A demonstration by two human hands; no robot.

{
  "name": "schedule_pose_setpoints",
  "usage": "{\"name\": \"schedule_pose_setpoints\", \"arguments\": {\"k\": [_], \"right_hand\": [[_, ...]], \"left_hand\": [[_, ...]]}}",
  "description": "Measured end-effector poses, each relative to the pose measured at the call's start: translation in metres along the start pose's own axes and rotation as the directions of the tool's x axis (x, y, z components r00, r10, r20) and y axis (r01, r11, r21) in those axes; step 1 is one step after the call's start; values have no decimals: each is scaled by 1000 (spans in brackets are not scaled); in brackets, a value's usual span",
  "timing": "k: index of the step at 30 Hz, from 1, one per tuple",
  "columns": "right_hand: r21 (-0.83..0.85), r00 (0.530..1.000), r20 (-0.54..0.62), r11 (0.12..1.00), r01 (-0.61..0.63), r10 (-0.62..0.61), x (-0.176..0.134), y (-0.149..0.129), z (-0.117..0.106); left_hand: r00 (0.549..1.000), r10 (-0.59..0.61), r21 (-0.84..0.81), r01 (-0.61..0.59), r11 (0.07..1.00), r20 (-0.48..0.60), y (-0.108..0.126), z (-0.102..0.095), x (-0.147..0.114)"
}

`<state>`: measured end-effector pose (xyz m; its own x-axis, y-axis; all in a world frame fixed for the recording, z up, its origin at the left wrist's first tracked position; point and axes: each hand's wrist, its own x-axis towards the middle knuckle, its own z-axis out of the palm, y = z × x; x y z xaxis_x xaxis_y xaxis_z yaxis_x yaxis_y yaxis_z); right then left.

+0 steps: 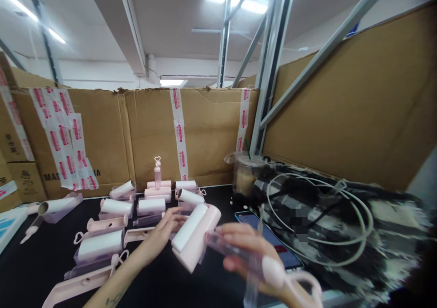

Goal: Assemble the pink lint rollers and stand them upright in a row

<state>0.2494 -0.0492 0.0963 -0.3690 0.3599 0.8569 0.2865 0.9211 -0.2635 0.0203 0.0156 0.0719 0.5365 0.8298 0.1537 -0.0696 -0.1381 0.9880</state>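
A lint roller (196,235) with a white paper roll and pale pink body tilts above the black table in front of me. My left hand (165,228) is at its left side, fingers curled behind it and partly hidden. In my right hand (249,248) is a clear handle (232,248) with a pink heart-shaped loop (303,285) at its near end. The handle's far tip meets the roller's pink side; whether it is joined cannot be made out. Beneath my right hand, a blurred clear plastic piece (251,285) shows.
Several white rolls in clear trays (100,246) and pink handle parts (82,283) lie left. A phone (269,239), a drink cup (246,176), a coiled white cable (365,230) and patterned cloth (392,248) are right. Cardboard (150,135) walls the back.
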Motion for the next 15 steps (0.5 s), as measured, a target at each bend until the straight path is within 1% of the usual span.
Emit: {"name": "schedule_pose_setpoints", "arguments": {"k": [2, 3, 4, 5, 6, 7, 8, 10, 11, 12, 13, 14, 15], "right_hand": [[-21, 985, 166, 999, -37, 40, -15, -3, 10], [-33, 968, 243, 998, -62, 68, -19, -5, 13], [-44, 947, 306, 995, -87, 96, -21, -6, 16], [-59, 929, 350, 992, -108, 122, -22, -7, 17], [-76, 916, 379, 991, -113, 134, -23, -5, 17], [-101, 914, 381, 989, -111, 141, -23, -3, 18], [-138, 920, 359, 984, -114, 157, -23, 2, 19], [-243, 934, 272, 956, -166, 232, -25, 14, 24], [-301, 930, 229, 929, -214, 288, -26, 21, 28], [-359, 914, 203, 895, -263, 350, -28, 27, 32], [-418, 891, 204, 859, -296, 406, -30, 33, 37], [-466, 867, 230, 832, -299, 441, -31, 38, 40], [-499, 849, 263, 818, -286, 458, -31, 43, 42]], "left_hand": [[988, -119, -204, 138, 969, 100, 3, 9, -4], [977, -165, -252, 195, 948, 138, 4, 12, -6], [969, -201, -264, 233, 936, 141, 4, 13, -7], [968, -229, -259, 248, 934, 103, 5, 13, -9], [970, -243, -250, 243, 937, 30, 7, 11, -11], [968, -248, -247, 230, 941, -44, 9, 8, -13], [961, -255, -256, 222, 941, -104, 11, 4, -14], [936, -296, -305, 230, 924, -190, 17, -4, -16], [918, -325, -328, 243, 913, -227, 19, -7, -17], [897, -359, -343, 263, 902, -256, 21, -10, -17], [876, -398, -352, 294, 889, -273, 22, -12, -17], [860, -434, -360, 328, 873, -270, 22, -13, -17], [855, -453, -353, 355, 866, -251, 21, -13, -17]]}}
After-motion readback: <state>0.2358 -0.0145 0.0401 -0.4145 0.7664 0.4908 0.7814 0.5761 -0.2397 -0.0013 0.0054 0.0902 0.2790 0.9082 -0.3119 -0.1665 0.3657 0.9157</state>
